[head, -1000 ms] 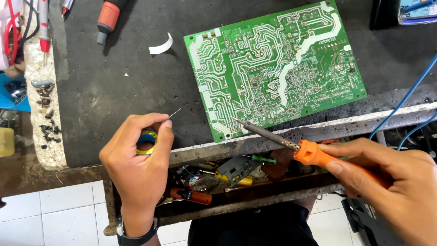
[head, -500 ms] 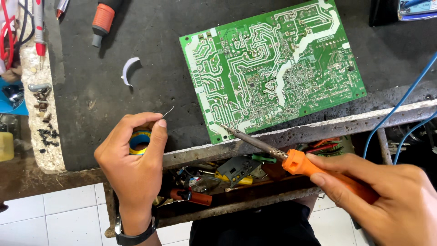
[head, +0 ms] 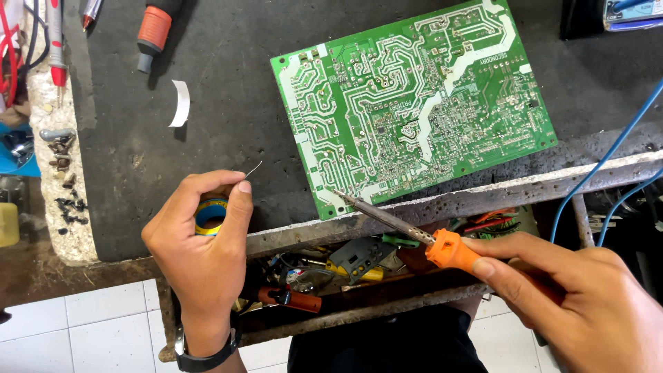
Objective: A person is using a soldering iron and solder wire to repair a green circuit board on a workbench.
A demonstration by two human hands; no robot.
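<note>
Iron point(head: 407, 231) gripped by right hand point(head: 587, 304), tip at board's point(head: 414, 103) 7 o'clock corner; left hand point(head: 204, 242) at 9 pinches solder spool point(head: 209, 215), wire poking toward 1 o'clock.

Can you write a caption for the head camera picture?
Right hand touches soldering iron to green circuit board; left hand holds solder spool.

We take green circuit board point(head: 414, 103) as landmark, lying solder side up on dark bench top point(head: 228, 90). Below-right of board, our right hand point(head: 580, 304) grips orange-handled soldering iron point(head: 414, 235), tip touching board's lower-left corner. Left of that corner, our left hand point(head: 204, 245) holds solder spool point(head: 209, 215), thin wire end pointing toward board. Far left of board: white curved strip point(head: 181, 103), loose dark screws point(head: 65, 183). Under board's near edge: open tray of tools point(head: 331, 273).
</note>
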